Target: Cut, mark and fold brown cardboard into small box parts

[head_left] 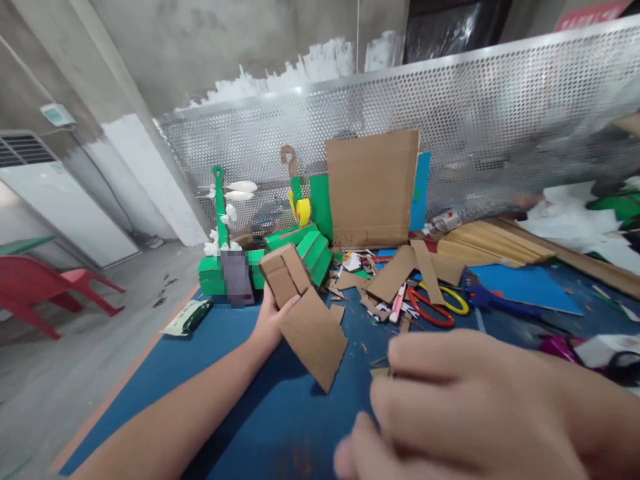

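Note:
My left hand grips a small cardboard box with a loose cardboard flap angled down toward me, its lower edge ragged. The thumb presses where the flap meets the box, and the fingers go behind, out of sight. Close to the camera, my right hand is large and slightly blurred, its fingers curled inward. Whatever lies inside those fingers, if anything, is hidden. Just beyond its knuckles lies a small cardboard scrap on the blue table.
Red-handled scissors, yellow-handled scissors and a pink-and-white cutter lie among cardboard scraps. Behind stand a cardboard panel and green pieces. A green-and-white packet rests near the left edge; perforated metal backs the table.

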Motion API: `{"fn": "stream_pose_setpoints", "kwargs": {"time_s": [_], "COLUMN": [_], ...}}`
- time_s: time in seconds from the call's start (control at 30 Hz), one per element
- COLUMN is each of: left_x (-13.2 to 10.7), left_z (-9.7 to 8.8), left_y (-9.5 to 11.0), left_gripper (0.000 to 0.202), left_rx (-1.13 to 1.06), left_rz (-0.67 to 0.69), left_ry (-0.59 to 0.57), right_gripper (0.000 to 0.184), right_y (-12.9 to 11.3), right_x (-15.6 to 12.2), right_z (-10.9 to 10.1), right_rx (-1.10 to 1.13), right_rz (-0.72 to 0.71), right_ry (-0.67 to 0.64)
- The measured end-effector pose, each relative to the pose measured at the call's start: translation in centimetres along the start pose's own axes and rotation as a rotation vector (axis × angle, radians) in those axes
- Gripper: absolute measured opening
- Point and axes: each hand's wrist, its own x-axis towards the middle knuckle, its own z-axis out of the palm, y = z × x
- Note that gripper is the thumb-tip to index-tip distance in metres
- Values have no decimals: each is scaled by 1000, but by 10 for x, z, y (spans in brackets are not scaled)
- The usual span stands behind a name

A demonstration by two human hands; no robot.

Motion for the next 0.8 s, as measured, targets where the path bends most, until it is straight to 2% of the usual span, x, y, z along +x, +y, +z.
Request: {"fn": "stream_pose_setpoints", "kwargs": {"time_s": [0.07,0.1,0.17,0.2,0.3,0.4,0.5,0.6,0.7,0.73,0.8], "left_x": [-1,-1,-3,-4,-6,-8,-9,-13,-21,-23,-27], "left_z": [0,0,1,1,2,2,0,-3,-6,-7,-8], "left_y": [1,2,6,8,13,12,7,2,-1,-2,-4], "left_gripper": [106,105,102,100,98,101,107,104,92,89,84], "left_rx": [-5,-6,-6,-3,12,24,68,138,245,275,333], "left_rz": [32,51,94,116,169,188,181,192,246,274,320], "left_ry": [-23,-40,-81,-103,-162,-217,-268,-320,-378,-398,-457], "right_gripper": [10,10,14,24,57,78,98,111,123,125,115], "right_y": [-23,-31,-35,-30,7,57,96,122,142,148,158], "right_x": [24,35,51,57,61,48,22,-3,-18,-20,-22], "right_z": [-7,-8,-9,-10,-16,-30,-41,-45,-45,-45,-45], "right_rx": [-441,-666,-1073,-1212,-1363,-1337,-1176,-1009,-817,-734,-576], "right_rz": [-160,-193,-136,-70,114,200,188,209,221,208,160], "right_ry": [-297,-379,-480,-507,-552,-489,-398,-316,-281,-256,-202]}}
